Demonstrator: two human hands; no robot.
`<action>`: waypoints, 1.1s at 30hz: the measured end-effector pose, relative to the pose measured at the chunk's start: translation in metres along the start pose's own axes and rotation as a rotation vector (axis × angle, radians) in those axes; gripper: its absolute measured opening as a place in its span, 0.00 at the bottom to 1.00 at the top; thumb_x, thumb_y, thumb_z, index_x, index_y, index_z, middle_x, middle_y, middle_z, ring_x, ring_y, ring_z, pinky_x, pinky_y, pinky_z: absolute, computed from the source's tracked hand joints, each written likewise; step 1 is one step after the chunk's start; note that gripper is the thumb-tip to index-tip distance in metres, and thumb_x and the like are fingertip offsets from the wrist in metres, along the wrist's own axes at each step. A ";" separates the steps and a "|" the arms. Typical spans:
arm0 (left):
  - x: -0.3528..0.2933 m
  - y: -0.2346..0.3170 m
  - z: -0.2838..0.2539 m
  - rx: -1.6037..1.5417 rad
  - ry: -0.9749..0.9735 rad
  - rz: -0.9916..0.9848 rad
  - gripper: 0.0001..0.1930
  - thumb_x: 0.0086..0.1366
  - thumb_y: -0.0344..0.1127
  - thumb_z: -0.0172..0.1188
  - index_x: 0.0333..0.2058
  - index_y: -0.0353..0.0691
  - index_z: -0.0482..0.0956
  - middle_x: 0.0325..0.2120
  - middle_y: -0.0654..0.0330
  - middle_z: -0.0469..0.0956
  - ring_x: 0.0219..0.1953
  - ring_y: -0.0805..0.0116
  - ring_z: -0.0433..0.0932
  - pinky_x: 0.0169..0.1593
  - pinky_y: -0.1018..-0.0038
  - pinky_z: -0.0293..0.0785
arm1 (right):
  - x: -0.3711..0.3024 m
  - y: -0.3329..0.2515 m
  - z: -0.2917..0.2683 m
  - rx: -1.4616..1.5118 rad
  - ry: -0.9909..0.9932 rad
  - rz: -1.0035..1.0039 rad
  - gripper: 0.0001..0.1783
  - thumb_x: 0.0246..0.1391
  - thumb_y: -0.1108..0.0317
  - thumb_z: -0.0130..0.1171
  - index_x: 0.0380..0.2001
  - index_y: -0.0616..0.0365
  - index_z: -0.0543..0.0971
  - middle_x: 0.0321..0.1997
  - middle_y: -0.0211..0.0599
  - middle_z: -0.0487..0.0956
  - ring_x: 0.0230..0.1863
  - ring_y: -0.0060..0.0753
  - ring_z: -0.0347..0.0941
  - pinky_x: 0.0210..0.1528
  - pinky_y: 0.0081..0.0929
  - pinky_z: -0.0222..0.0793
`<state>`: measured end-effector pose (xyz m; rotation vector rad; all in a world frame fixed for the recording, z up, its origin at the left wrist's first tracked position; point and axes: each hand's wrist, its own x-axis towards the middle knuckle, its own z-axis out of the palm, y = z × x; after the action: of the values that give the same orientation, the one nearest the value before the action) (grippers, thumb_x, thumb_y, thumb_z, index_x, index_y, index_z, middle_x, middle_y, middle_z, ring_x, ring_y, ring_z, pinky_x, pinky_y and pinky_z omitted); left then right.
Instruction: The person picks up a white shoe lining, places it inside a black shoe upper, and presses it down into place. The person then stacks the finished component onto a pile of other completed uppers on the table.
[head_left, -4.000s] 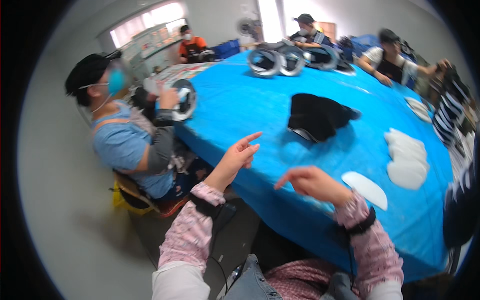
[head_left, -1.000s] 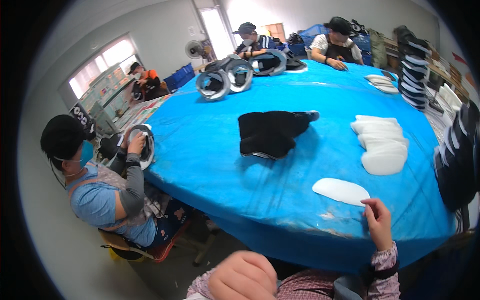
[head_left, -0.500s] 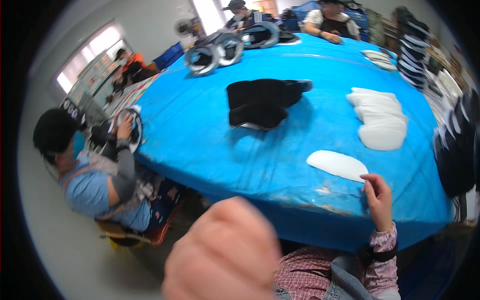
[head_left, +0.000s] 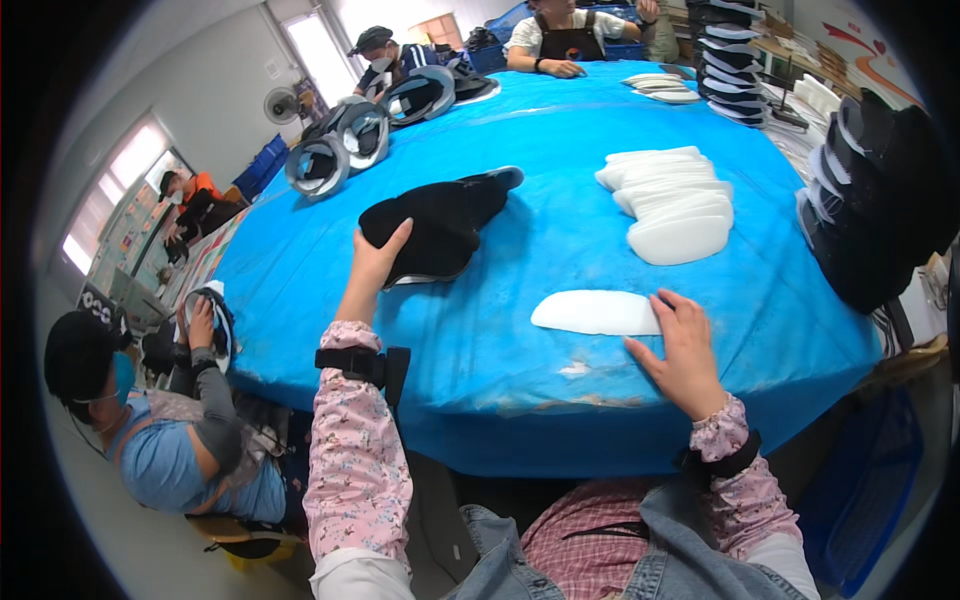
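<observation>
A black fabric piece with a pale lower edge (head_left: 440,230) lies left of centre on the blue-covered table. My left hand (head_left: 374,268) is at its near left end, the thumb on top and the other fingers partly hidden behind the edge, closed on it. To the right, a single white oval pad (head_left: 595,313) lies flat. My right hand (head_left: 684,352) rests at the pad's right end with fingers apart, fingertips touching its rim and the thumb by its lower edge. Beyond it, several white pads (head_left: 675,205) overlap in a fanned row.
Round grey-and-black pieces (head_left: 340,150) stand at the far left of the table (head_left: 500,370). Stacks of black-and-white pieces (head_left: 870,200) rise along the right. A co-worker in blue (head_left: 180,455) sits at left; others (head_left: 565,40) work at the far side. A blue crate (head_left: 865,490) stands lower right.
My left hand has gone from close in front of the camera out to the black fabric piece. My right hand's fingers have spread at the pad. The view has shifted.
</observation>
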<state>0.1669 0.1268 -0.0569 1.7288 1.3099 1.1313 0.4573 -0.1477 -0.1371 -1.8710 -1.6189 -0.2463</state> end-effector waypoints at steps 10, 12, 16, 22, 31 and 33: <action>-0.076 0.043 0.024 -0.196 0.074 0.266 0.55 0.43 0.45 0.73 0.61 0.32 0.45 0.53 0.45 0.60 0.55 0.55 0.61 0.58 0.66 0.58 | 0.025 0.019 -0.012 0.423 -0.134 0.144 0.19 0.44 0.64 0.64 0.37 0.60 0.70 0.45 0.44 0.70 0.52 0.43 0.62 0.53 0.36 0.57; -0.101 0.051 0.040 0.235 0.089 0.339 0.54 0.44 0.44 0.72 0.62 0.33 0.44 0.54 0.44 0.57 0.57 0.53 0.57 0.59 0.63 0.54 | 0.027 0.028 -0.016 0.698 -0.188 0.219 0.15 0.48 0.66 0.62 0.34 0.60 0.69 0.37 0.38 0.74 0.42 0.32 0.70 0.42 0.30 0.66; -0.143 0.075 0.059 0.333 0.184 0.793 0.40 0.51 0.36 0.65 0.60 0.35 0.53 0.56 0.46 0.55 0.57 0.52 0.57 0.59 0.63 0.55 | 0.034 0.011 -0.063 1.160 -0.070 0.333 0.10 0.55 0.64 0.55 0.35 0.58 0.71 0.29 0.27 0.74 0.27 0.14 0.69 0.19 0.13 0.63; -0.182 0.117 0.092 -0.313 -0.496 0.884 0.24 0.51 0.26 0.61 0.50 0.43 0.71 0.52 0.50 0.65 0.56 0.55 0.63 0.57 0.65 0.61 | 0.055 -0.009 -0.088 1.323 -0.196 0.470 0.15 0.56 0.61 0.54 0.41 0.59 0.73 0.28 0.27 0.75 0.20 0.11 0.66 0.15 0.07 0.55; -0.175 0.111 0.113 -0.380 -0.590 0.866 0.14 0.53 0.47 0.62 0.30 0.43 0.80 0.44 0.53 0.72 0.56 0.54 0.65 0.56 0.61 0.61 | 0.047 -0.036 -0.085 1.729 -0.241 0.354 0.21 0.56 0.62 0.53 0.50 0.63 0.69 0.42 0.35 0.76 0.44 0.23 0.71 0.46 0.19 0.67; -0.182 0.111 0.116 -0.585 -0.596 0.601 0.28 0.50 0.56 0.61 0.41 0.39 0.71 0.49 0.53 0.66 0.57 0.57 0.63 0.55 0.65 0.64 | 0.046 -0.040 -0.091 1.419 -0.130 0.196 0.19 0.56 0.65 0.53 0.50 0.60 0.71 0.45 0.34 0.74 0.44 0.24 0.70 0.46 0.20 0.65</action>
<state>0.2944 -0.0800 -0.0461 1.8174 0.0693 1.0342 0.4543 -0.1608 -0.0283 -0.8721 -1.0791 0.9021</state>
